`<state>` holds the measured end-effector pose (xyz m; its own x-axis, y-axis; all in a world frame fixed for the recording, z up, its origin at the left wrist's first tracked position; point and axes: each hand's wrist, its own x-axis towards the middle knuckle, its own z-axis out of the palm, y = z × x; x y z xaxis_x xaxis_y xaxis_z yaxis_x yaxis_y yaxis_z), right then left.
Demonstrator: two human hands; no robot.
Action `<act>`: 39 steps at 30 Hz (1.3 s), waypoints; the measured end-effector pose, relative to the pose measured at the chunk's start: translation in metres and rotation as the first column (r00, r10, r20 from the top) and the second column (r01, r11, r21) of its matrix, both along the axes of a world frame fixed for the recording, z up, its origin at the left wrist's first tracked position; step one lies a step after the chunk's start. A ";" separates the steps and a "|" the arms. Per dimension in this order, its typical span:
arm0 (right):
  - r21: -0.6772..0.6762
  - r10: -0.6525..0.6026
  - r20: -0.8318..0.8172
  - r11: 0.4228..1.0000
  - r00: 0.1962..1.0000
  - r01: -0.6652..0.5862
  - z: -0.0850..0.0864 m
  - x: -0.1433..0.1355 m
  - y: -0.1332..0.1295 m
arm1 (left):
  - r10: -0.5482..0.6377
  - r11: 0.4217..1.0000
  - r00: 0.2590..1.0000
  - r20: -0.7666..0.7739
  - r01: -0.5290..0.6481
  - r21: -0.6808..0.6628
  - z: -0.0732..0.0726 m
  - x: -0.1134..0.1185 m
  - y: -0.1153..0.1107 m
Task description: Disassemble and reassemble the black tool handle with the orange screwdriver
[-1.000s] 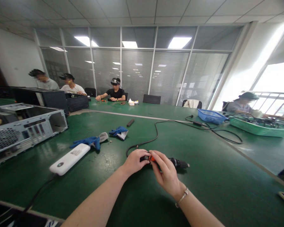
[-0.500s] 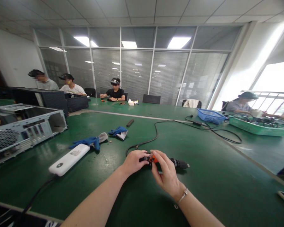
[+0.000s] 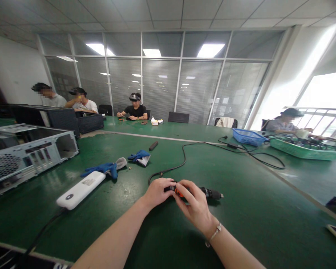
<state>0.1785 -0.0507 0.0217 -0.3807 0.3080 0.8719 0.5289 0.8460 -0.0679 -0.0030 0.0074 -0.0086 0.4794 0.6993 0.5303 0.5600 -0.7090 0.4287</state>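
A black and orange electric screwdriver [image 3: 211, 192] lies on the green table, its bit end pointing right. My left hand [image 3: 159, 192] is closed around its rear end, thumb and fingers on the black body. Over the orange middle part rests my right hand [image 3: 192, 201], its fingers bent and touching the tool near my left fingertips. Most of the tool's body is hidden behind the fingers. A black cord [image 3: 184, 153] runs from behind my left hand across the table.
At left are a white power adapter [image 3: 82, 189], blue gloves [image 3: 108, 170] and a metal computer case [image 3: 42, 153]. A dark bar [image 3: 153, 146] lies farther back. Blue [image 3: 249, 138] and green baskets [image 3: 305, 148] stand at right. Several people sit around the table.
My right hand has shifted slightly left along the screwdriver, its fingers now closer to my left hand and covering more of the orange part. My left hand stays put.
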 end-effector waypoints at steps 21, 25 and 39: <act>-0.002 -0.035 -0.083 0.999 0.996 0.035 -0.003 0.003 0.004 | -0.004 1.000 1.000 0.010 0.005 -0.030 0.003 -0.001 -0.001; -0.045 -0.035 -0.241 0.999 0.970 0.025 -0.005 0.005 0.005 | -0.029 1.000 0.999 0.020 0.029 -0.010 0.001 -0.002 0.000; -0.287 -0.206 -0.644 0.958 0.736 0.017 0.005 0.012 0.017 | -0.095 0.995 0.995 0.027 0.095 0.008 0.000 0.005 -0.007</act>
<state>0.1901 -0.0333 0.0266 0.3147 0.5481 0.7749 0.3579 0.6876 -0.6317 0.0023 0.0004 -0.0086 0.5286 0.6474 0.5490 0.4782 -0.7615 0.4376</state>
